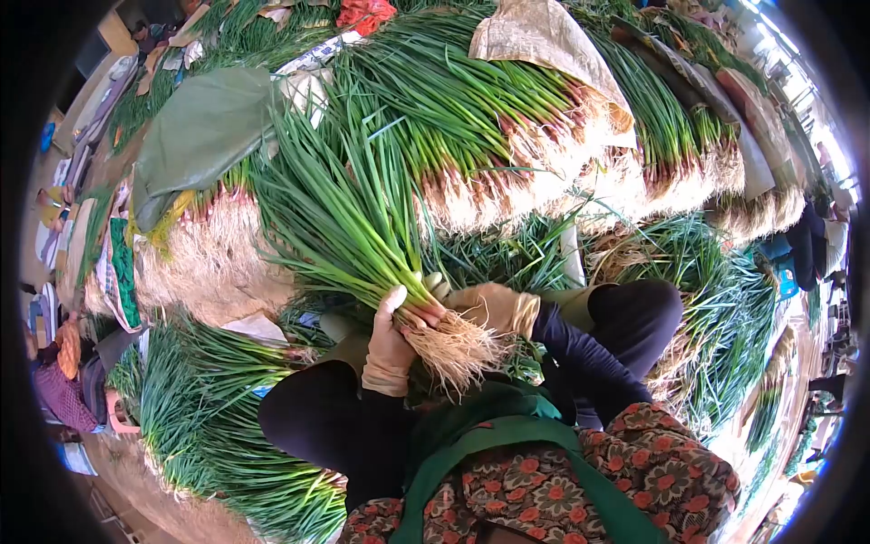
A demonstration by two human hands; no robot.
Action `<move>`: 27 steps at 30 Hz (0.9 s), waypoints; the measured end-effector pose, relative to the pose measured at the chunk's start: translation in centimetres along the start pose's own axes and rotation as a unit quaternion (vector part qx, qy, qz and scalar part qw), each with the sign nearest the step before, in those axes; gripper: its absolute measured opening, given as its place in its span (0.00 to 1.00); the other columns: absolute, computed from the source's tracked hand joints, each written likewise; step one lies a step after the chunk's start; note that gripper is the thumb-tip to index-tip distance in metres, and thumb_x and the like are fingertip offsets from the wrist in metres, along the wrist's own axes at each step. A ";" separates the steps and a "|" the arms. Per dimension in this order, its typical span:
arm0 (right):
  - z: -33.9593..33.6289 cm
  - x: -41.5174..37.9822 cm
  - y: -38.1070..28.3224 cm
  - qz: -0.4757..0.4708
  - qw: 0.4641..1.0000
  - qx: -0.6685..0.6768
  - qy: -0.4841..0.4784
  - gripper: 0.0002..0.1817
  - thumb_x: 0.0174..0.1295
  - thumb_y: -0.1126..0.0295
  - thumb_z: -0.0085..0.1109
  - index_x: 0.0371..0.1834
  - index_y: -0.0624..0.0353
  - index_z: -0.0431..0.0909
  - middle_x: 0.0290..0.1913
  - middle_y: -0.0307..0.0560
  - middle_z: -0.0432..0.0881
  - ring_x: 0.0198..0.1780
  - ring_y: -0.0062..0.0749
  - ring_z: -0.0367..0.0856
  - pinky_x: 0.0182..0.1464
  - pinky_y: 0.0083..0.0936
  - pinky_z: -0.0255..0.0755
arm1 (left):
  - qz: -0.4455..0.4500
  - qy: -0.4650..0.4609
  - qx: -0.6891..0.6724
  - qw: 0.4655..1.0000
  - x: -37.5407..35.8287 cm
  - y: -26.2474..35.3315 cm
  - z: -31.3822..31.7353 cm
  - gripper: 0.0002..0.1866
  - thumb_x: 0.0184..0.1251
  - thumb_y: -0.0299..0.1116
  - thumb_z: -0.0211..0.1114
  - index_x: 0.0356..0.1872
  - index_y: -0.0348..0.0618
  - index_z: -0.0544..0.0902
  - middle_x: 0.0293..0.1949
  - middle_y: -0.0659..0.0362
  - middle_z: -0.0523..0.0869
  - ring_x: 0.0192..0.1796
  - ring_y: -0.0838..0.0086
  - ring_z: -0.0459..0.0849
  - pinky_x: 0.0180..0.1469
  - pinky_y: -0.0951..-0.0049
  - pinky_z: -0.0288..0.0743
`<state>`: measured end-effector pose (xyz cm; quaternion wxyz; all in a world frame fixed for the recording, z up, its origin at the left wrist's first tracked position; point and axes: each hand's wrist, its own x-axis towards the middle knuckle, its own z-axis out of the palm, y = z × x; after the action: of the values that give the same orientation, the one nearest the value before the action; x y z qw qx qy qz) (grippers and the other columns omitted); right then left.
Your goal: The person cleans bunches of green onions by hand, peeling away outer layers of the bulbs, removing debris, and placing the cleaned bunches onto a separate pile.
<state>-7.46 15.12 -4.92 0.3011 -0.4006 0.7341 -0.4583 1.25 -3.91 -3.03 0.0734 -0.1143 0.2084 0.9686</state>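
A bunch of green onions (367,231) is held in front of my lap, its long green leaves fanning up and to the left. Its pale, stringy roots (458,349) point down toward my apron (494,435). My left hand (390,349), in a cream glove, wraps around the stems just above the roots, thumb on top. From the other side my right hand (485,306), gloved too, closes on the same stems. Some of its fingers are hidden behind the bunch.
Long rows of green onions (462,136) lie ahead, roots facing me, partly under a tan sack (548,45) and a green sheet (204,127). More piles lie to my left (227,408) and right (716,308). Another person (68,381) sits at far left.
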 end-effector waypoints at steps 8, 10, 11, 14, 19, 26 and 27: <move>2.3 9.1 3.8 0.166 0.901 0.339 0.213 0.11 0.66 0.65 0.58 0.40 0.64 0.78 0.27 0.38 0.80 0.26 0.19 0.74 0.26 0.19 0.69 | 0.041 0.068 0.050 0.996 -0.5 -0.8 1.3 0.23 0.69 0.38 0.52 0.59 0.32 0.69 0.51 0.44 0.79 0.52 0.59 0.80 0.62 0.58 0.69; 3.8 8.3 5.8 0.191 0.964 0.080 0.170 0.15 0.61 0.61 0.59 0.39 0.63 0.79 0.32 0.49 0.83 0.36 0.41 0.81 0.40 0.35 0.73 | 0.043 0.055 0.002 0.998 -0.9 -0.5 1.3 0.25 0.69 0.40 0.52 0.60 0.33 0.68 0.53 0.45 0.78 0.54 0.60 0.78 0.63 0.57 0.68; 4.1 6.9 6.5 0.219 0.955 -0.144 0.139 0.15 0.60 0.60 0.60 0.41 0.61 0.79 0.34 0.52 0.84 0.40 0.48 0.83 0.43 0.39 0.74 | 0.044 0.049 -0.021 0.998 -1.0 -0.3 1.1 0.26 0.69 0.41 0.52 0.61 0.33 0.68 0.54 0.45 0.77 0.56 0.60 0.77 0.64 0.56 0.67; 3.4 3.9 9.9 0.226 0.940 -0.254 -0.017 0.18 0.57 0.56 0.60 0.46 0.55 0.79 0.42 0.58 0.83 0.48 0.51 0.81 0.50 0.40 0.74 | 0.082 -0.023 -0.052 0.995 -1.0 0.5 2.1 0.32 0.67 0.48 0.52 0.64 0.35 0.66 0.57 0.47 0.75 0.56 0.59 0.76 0.59 0.54 0.70; 3.8 9.3 13.2 0.068 0.905 0.191 0.373 0.21 0.64 0.56 0.55 0.55 0.56 0.76 0.49 0.56 0.82 0.52 0.36 0.80 0.54 0.30 0.71 | 0.040 -0.042 -0.095 0.994 -0.1 0.3 1.1 0.34 0.67 0.50 0.52 0.66 0.34 0.64 0.57 0.48 0.76 0.53 0.61 0.77 0.57 0.57 0.72; 5.2 6.2 4.7 0.130 0.924 -0.279 -0.228 0.14 0.66 0.67 0.47 0.52 0.53 0.78 0.45 0.46 0.84 0.39 0.41 0.83 0.40 0.29 0.78 | 0.136 -0.069 -0.088 0.984 -1.0 2.0 3.1 0.31 0.62 0.44 0.56 0.62 0.35 0.63 0.39 0.60 0.73 0.42 0.74 0.72 0.57 0.63 0.60; 4.5 6.3 4.9 0.091 0.923 -0.328 -0.182 0.14 0.67 0.66 0.47 0.51 0.53 0.78 0.45 0.47 0.84 0.40 0.41 0.84 0.39 0.29 0.78 | 0.151 -0.051 -0.070 0.985 -0.7 2.2 3.0 0.31 0.62 0.44 0.56 0.62 0.35 0.63 0.40 0.60 0.72 0.42 0.73 0.72 0.58 0.63 0.60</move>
<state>-8.48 9.02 -11.70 0.3217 -0.4851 0.8090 -0.0822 0.94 -4.70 0.60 -0.0709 -0.0364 0.1507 0.9854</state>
